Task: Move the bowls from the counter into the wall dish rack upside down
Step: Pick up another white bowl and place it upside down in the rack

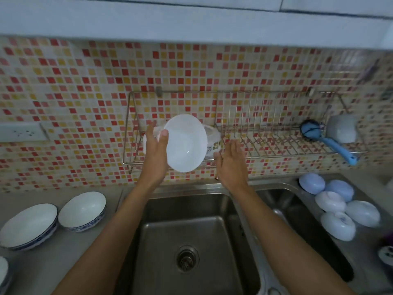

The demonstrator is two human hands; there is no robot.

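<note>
Forearms over steel sink (pixel 191 231); left hand (pixel 156 150) grips white round bowl (pixel 186 143) by its rim, right hand (pixel 230 162) empty, spread. Risk: one-handed slip, striking wire wall rack (pixel 265 145).

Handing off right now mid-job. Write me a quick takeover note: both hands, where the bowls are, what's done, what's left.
Left hand: holds a white bowl by its rim, tilted with the inside facing the camera, in front of the wall dish rack.
Right hand: open, empty, beside the bowl.
Done: at least one white bowl seems to sit in the rack's left end, partly hidden.
Left: turn the held bowl over and rack it; then two blue-rimmed bowls upright on the left counter, another at the frame's lower left edge. Upside-down bowls also lie right of the sink.
</note>
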